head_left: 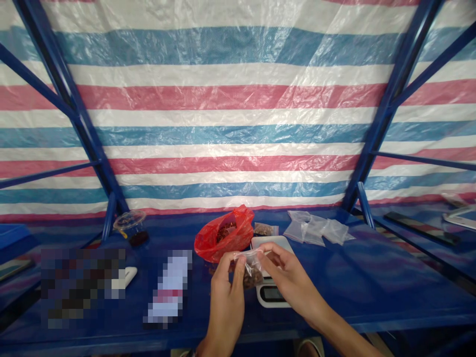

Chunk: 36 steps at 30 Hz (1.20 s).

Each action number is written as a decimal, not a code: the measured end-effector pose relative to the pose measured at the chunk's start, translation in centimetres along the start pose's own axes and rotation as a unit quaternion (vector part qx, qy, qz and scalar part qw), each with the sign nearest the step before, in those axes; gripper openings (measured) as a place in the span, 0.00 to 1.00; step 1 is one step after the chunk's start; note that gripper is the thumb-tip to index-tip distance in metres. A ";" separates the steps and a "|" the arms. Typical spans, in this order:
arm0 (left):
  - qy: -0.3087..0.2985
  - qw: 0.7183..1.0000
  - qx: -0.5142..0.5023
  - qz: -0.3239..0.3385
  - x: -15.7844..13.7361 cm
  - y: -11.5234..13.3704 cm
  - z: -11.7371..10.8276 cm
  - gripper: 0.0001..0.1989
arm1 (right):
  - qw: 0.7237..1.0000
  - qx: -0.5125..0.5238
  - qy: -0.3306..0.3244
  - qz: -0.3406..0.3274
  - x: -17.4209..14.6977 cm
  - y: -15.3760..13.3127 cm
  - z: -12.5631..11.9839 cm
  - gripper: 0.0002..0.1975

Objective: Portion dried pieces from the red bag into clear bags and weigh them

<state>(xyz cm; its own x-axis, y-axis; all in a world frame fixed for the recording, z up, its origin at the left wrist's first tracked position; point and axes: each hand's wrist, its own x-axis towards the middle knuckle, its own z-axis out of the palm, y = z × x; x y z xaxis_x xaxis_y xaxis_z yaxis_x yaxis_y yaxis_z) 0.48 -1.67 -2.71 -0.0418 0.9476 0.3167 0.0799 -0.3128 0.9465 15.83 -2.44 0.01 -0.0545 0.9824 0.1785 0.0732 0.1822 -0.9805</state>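
Between my two hands hangs a small clear plastic bag [253,276] with brown bits in its lower part. My left hand [229,277] pinches the bag's top edge at its left end. The right end of that edge is pinched by my right hand [280,270]. Behind and partly under the hands is a white digital scale [273,243] with a dark display. A red plastic bag [223,235], open and holding dark reddish-brown bits, lies just beyond my left hand. Past the scale lies another small filled clear bag [265,229].
Several flat clear bags [316,228] lie at the right back of the blue table [372,277]. On the left are a cup with dark liquid [137,235], a white object [128,277] and a blurred-out phone-like shape [171,287]. Blue frame posts [89,131] stand before a striped tarp [238,99].
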 end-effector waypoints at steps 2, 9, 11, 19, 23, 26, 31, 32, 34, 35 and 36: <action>-0.004 1.000 0.002 0.002 0.0 -0.1 0.0 0.18 | 0.999 -0.039 0.003 -0.015 0.0 -0.1 0.2 0.23; -0.014 1.000 0.023 0.012 -0.2 0.0 0.0 0.17 | 0.997 -0.058 0.024 -0.051 -0.1 -0.4 0.6 0.21; -0.009 1.000 0.022 0.016 -0.2 -0.1 0.0 0.16 | 0.996 -0.067 0.017 -0.053 -0.1 -0.5 0.7 0.21; -0.025 0.999 0.022 0.021 -0.1 -0.1 0.1 0.15 | 0.998 -0.029 0.029 -0.038 -0.1 -0.3 0.9 0.21; -0.018 0.999 0.026 0.025 -0.1 0.0 0.1 0.15 | 0.999 -0.019 0.008 -0.042 -0.1 -0.5 0.9 0.21; -0.016 0.999 0.023 0.031 0.0 -0.1 0.1 0.15 | 0.998 -0.036 -0.001 -0.049 -0.2 -0.6 0.9 0.21; -0.003 1.000 0.009 0.019 0.0 0.3 0.2 0.14 | 0.993 -0.079 0.023 -0.087 -0.2 -0.7 0.8 0.19; -0.002 1.000 0.009 0.018 0.0 0.4 0.1 0.13 | 0.991 -0.090 0.026 -0.099 -0.2 -0.7 0.7 0.18; -0.002 0.999 0.018 0.027 0.1 0.7 -0.2 0.12 | 0.987 -0.109 0.020 -0.120 -0.2 -0.8 0.7 0.17; 0.001 0.999 0.026 0.036 0.1 0.9 -0.4 0.12 | 0.985 -0.117 0.014 -0.127 -0.3 -0.8 0.8 0.16; 0.005 0.998 0.035 0.046 0.2 1.0 -0.7 0.11 | 0.984 -0.122 0.007 -0.128 -0.4 -0.9 0.8 0.15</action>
<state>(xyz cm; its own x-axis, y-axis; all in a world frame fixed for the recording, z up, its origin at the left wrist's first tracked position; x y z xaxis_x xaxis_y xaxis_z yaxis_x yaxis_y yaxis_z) -0.13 -1.87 -1.69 -0.0413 0.9139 0.4037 0.1541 -0.3934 0.9064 14.95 -3.07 0.73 -0.0892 0.9033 0.4196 0.2967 0.4262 -0.8546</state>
